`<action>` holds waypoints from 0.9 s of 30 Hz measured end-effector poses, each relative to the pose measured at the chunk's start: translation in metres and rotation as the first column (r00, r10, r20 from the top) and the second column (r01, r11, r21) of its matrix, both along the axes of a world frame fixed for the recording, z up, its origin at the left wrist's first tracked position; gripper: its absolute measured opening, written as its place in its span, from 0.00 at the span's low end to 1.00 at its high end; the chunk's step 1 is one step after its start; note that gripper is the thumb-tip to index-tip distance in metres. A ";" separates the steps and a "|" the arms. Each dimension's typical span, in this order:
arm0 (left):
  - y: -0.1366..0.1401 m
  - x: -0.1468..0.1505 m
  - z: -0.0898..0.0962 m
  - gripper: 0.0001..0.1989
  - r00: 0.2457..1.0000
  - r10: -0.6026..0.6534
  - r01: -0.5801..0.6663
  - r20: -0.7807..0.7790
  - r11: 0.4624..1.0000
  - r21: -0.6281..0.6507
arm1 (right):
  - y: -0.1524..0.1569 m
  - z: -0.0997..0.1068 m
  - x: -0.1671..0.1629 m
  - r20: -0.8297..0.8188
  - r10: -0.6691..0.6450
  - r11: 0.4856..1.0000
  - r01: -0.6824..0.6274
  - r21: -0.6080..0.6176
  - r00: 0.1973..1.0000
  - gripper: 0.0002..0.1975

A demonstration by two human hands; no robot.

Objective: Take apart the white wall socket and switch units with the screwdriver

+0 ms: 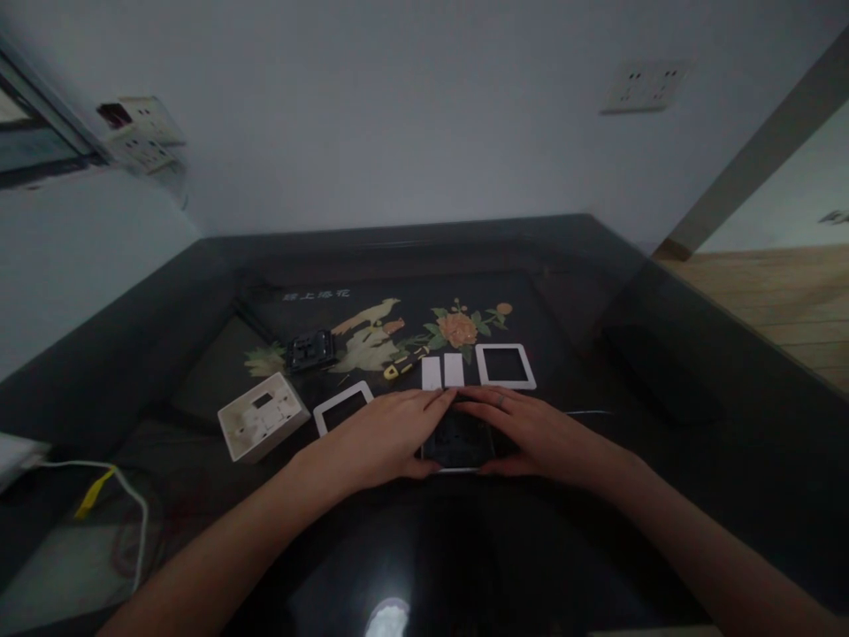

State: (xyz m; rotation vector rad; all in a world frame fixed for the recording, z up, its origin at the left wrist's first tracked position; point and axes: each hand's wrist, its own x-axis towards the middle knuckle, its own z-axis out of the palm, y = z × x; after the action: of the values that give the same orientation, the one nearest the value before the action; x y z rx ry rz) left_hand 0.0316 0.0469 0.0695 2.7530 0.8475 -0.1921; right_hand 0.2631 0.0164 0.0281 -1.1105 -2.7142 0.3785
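My left hand and my right hand grip a square black switch module with a white lower edge from both sides. Their fingertips meet over its far edge, and the thumbs press near its front corners. It lies low over the dark tabletop, partly covered by my fingers. Just beyond the fingertips are two white rectangular switch keys. A white square frame sits to their right. Another white frame is partly hidden by my left hand.
A yellow and black screwdriver lies behind the left hand. Further left are a second black module and an open white mounting box. A white cable runs along the left side. Wall sockets are on the back wall.
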 end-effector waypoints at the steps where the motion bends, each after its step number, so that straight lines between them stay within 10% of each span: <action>1: 0.000 0.000 0.000 0.40 1.000 0.001 -0.002 -0.012 1.000 -0.004 | -0.001 0.000 0.001 0.001 -0.006 1.000 0.006 -0.015 1.000 0.35; 27: 0.010 -0.004 -0.006 0.37 0.996 -0.087 0.088 -0.022 0.995 0.042 | 0.002 -0.006 0.006 0.001 0.060 0.997 -0.060 0.057 0.998 0.36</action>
State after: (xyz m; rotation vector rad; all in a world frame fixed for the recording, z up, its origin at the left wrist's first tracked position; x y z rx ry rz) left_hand 0.0272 0.0570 0.0634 2.8349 0.7453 -0.2207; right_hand 0.2693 0.0184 0.0223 -1.0159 -2.7449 0.3075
